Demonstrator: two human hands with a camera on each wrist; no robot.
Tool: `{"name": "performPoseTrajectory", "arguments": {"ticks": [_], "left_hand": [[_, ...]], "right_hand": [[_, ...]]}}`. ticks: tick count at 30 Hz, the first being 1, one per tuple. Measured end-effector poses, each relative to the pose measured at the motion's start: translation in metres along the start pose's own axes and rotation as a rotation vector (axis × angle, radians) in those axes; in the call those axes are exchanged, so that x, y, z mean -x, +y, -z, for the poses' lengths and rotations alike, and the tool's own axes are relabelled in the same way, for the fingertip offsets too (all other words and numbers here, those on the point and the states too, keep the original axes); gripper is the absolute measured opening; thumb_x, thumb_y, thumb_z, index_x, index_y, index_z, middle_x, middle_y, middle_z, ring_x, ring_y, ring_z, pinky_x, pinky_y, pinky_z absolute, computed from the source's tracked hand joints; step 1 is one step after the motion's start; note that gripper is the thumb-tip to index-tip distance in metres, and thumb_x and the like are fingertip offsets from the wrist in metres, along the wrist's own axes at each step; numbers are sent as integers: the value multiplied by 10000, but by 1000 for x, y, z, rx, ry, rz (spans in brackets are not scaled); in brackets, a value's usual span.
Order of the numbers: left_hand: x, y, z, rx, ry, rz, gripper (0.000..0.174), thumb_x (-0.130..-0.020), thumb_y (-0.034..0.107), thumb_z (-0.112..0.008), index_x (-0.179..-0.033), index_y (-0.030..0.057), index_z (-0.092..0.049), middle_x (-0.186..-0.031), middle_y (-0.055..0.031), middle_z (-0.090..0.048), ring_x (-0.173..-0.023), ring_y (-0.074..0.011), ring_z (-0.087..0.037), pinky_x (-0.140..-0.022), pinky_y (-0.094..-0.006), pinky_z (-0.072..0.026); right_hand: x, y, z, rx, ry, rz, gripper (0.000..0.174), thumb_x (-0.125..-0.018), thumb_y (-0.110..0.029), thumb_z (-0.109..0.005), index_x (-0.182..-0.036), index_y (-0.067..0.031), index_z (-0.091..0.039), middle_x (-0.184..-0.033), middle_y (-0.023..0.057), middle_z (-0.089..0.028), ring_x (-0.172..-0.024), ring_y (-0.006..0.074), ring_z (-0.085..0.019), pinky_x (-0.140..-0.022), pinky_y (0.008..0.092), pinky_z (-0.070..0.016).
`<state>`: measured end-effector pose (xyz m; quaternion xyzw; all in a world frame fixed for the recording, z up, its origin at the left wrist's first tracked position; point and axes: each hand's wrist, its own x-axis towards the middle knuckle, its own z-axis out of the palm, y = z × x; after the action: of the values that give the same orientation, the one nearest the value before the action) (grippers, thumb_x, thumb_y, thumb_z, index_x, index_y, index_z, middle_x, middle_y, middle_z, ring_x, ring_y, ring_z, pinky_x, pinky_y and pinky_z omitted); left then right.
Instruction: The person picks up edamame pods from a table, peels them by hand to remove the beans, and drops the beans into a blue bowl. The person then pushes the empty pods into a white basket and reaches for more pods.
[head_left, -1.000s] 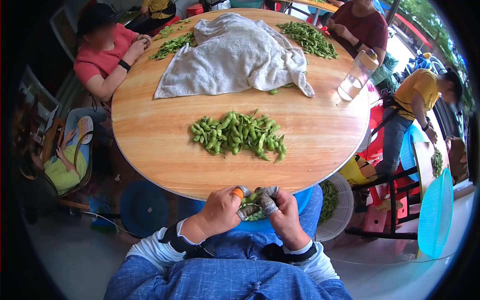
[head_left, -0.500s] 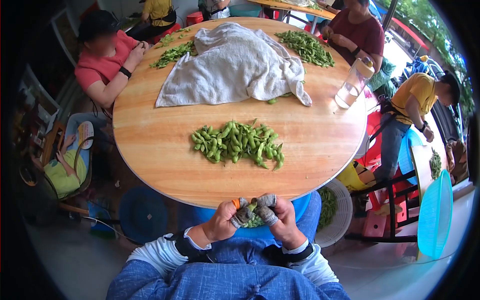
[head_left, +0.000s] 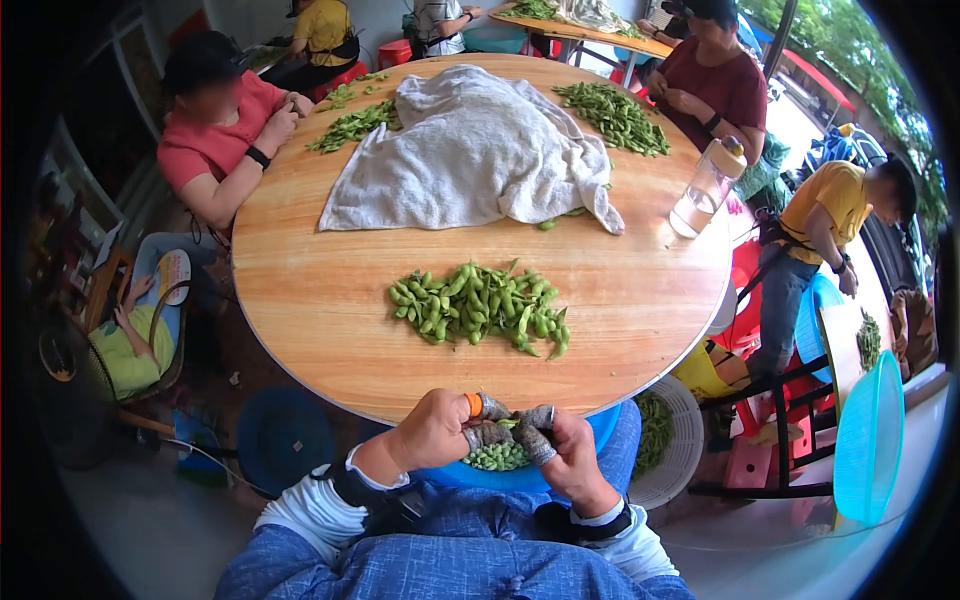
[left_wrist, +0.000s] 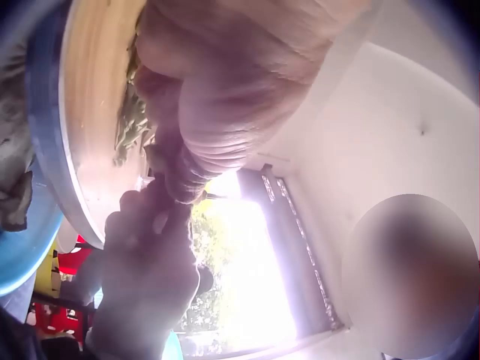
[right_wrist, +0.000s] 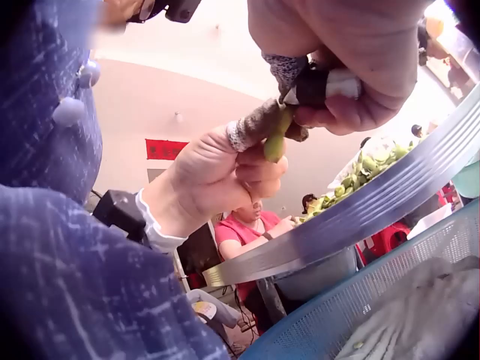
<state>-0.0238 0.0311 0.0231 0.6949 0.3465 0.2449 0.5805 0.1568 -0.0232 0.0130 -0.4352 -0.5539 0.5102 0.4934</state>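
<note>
Both hands meet at the table's near edge over a blue basin (head_left: 520,480). Between them is a green soybean pod (right_wrist: 275,142), plainest in the right wrist view. My left hand (head_left: 428,437) pinches it between thumb and fingers in grey finger covers, with an orange band on one finger. My right hand (head_left: 574,468), its thumb and finger covered too, pinches the pod's other end. Below the fingers, shelled green beans (head_left: 497,458) lie in the basin. A heap of whole pods (head_left: 480,308) sits on the round wooden table (head_left: 300,290) in front.
A white towel (head_left: 470,150) covers a mound mid-table, with further pod piles (head_left: 615,115) behind. At the right edge stands a water bottle (head_left: 700,190). A white basket (head_left: 668,440) of pods is beside my right knee. People sit around the table (head_left: 225,140) and at others.
The table has slid lower in the head view. My hands have shifted at the fingertips, the left fingers stretching out, and more of the shelled beans shows beneath them.
</note>
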Motion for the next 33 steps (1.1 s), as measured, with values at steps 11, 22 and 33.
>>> {"name": "performPoseTrajectory", "arguments": {"ticks": [11, 22, 33], "left_hand": [[-2, 3, -10, -401, 92, -127, 182, -674, 8, -530, -855, -6, -526, -634, -147, -555, -608, -234, -563, -548, -303, -432], [6, 12, -5, -255, 73, -99, 240, -773, 30, -508, -1009, -13, -514, -830, -109, -584, -778, -173, -574, -684, -268, -438], [8, 6, -13, -579, 53, -223, 377, -590, 2, -506, -966, -23, -530, -823, -187, -561, -757, -344, -549, -670, -377, -447]], "right_hand": [[-7, -14, -10, 641, 68, 335, 195, -547, 45, -565, -734, -3, -534, -647, 154, -500, -611, 349, -504, -515, 378, -411], [-6, -16, 3, -266, 137, -224, 107, -823, -56, -522, -889, 21, -558, -804, 7, -580, -736, 71, -515, -682, 211, -409], [-1, -7, -4, -386, -14, -319, 142, -814, -58, -532, -932, 20, -533, -848, 3, -561, -771, 69, -497, -708, 206, -398]]}}
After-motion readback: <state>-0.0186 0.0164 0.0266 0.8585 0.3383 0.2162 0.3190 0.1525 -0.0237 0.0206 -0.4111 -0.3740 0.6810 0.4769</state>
